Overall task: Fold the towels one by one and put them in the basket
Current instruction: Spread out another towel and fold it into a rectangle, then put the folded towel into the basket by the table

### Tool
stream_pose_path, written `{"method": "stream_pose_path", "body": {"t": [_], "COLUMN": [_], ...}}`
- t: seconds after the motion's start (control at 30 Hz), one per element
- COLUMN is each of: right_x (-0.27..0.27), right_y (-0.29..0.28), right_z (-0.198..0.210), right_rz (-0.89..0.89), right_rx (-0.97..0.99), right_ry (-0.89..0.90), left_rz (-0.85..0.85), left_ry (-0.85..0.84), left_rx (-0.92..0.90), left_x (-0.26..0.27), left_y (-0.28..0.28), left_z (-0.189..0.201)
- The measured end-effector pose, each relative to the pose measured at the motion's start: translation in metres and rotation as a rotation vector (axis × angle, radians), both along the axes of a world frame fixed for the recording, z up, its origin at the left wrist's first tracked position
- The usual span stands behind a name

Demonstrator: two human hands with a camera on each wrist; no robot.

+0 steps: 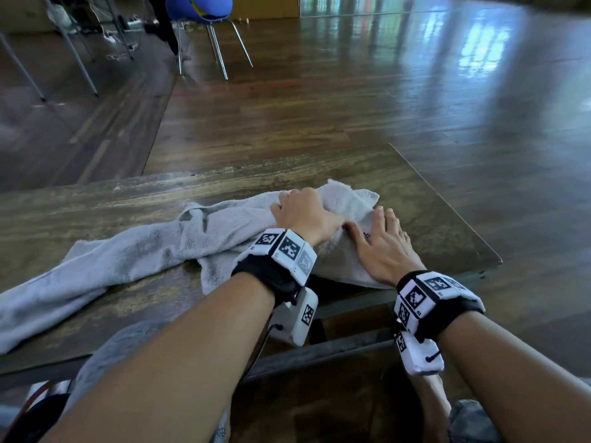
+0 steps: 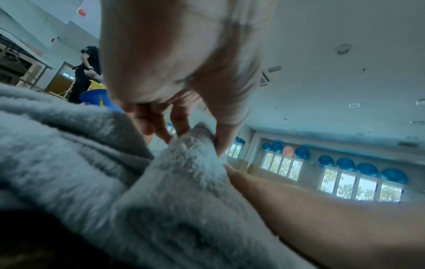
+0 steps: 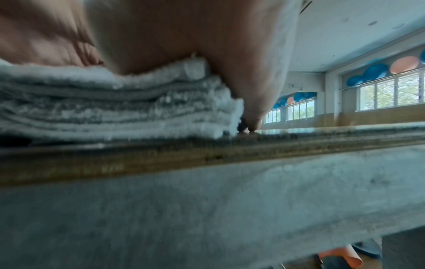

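While your left hand (image 1: 302,209) pinches a fold of the pale grey terry towel (image 1: 134,251) at centre frame and your right hand (image 1: 383,247) presses flat on its stacked layers, the unfolded tail trailing lower left across the dark wooden worktop (image 1: 96,199) could drag and skew the fold.

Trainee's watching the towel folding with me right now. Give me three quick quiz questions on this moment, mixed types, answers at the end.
1. True or false: the right hand lies flat on the folded towel.
2. Which hand pinches the towel? A left hand B right hand C neither
3. Fill in: the loose towel trails toward the table's ____ side.

Key: 1 true. 2 A. 3 left.
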State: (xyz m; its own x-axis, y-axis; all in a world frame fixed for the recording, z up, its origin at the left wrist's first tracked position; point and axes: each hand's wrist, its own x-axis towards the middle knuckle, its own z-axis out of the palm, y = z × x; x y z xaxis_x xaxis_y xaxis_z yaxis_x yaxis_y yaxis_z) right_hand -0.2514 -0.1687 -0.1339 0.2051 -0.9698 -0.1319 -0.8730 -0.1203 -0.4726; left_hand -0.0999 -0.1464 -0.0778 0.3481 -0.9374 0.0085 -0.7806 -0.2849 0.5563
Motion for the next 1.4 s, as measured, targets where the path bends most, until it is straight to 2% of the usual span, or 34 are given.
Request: {"method": "stream_pose_path", "body": {"t": [0.1,0.17,0.3,0.4,0.47,0.6,0.67,0.77,0.9,0.97,1.07,1.27,1.33,1.4], "right_x": [-0.002,-0.002,0.013,0.039,0.064,0.131,0.171,0.234,0.314,0.345,0.378,0.398,0.395,0.390], "right_y": [-0.003,-0.001,0.012,0.034,0.053,0.097,0.128,0.184,0.260,0.296,0.338,0.368,0.371,0.373], "right_z": [0.021,0.042,0.094,0.144,0.178,0.238,0.259,0.269,0.235,0.199,0.126,-0.023,-0.064,-0.098], "right_rz": [-0.145,-0.172,-0.080,0.028,0.111,0.353,0.483,0.656,0.864,0.942,0.993,0.965,0.919,0.883], "right_rx": [0.019,0.049,0.127,0.161,0.152,-0.046,-0.049,0.045,0.143,0.175,0.369,0.559,0.576,0.577], "right_ry": [-0.008,-0.098,-0.463,-0.725,-0.759,-0.670,-0.653,-0.608,-0.416,-0.306,-0.137,0.257,0.389,0.448], "left_rz": [-0.104,-0.133,-0.146,-0.099,-0.046,0.056,0.138,0.320,0.608,0.744,0.897,1.111,1.236,1.314], "left_ry": [0.357,0.537,0.813,0.951,0.985,0.895,0.825,0.763,0.755,0.757,0.819,0.930,0.945,0.961], "left_rx": [-0.160,-0.206,-0.264,-0.376,-0.451,-0.579,-0.585,-0.595,-0.621,-0.572,-0.467,-0.194,-0.120,-0.084], "left_x": [-0.002,0.002,0.025,0.059,0.086,0.149,0.181,0.220,0.258,0.270,0.274,0.246,0.232,0.216], "left_y": [0.010,0.021,0.055,0.095,0.127,0.208,0.256,0.334,0.430,0.471,0.518,0.543,0.537,0.530], "left_z": [0.025,0.046,0.093,0.128,0.152,0.191,0.195,0.180,0.123,0.084,0.014,-0.144,-0.188,-0.222]}}
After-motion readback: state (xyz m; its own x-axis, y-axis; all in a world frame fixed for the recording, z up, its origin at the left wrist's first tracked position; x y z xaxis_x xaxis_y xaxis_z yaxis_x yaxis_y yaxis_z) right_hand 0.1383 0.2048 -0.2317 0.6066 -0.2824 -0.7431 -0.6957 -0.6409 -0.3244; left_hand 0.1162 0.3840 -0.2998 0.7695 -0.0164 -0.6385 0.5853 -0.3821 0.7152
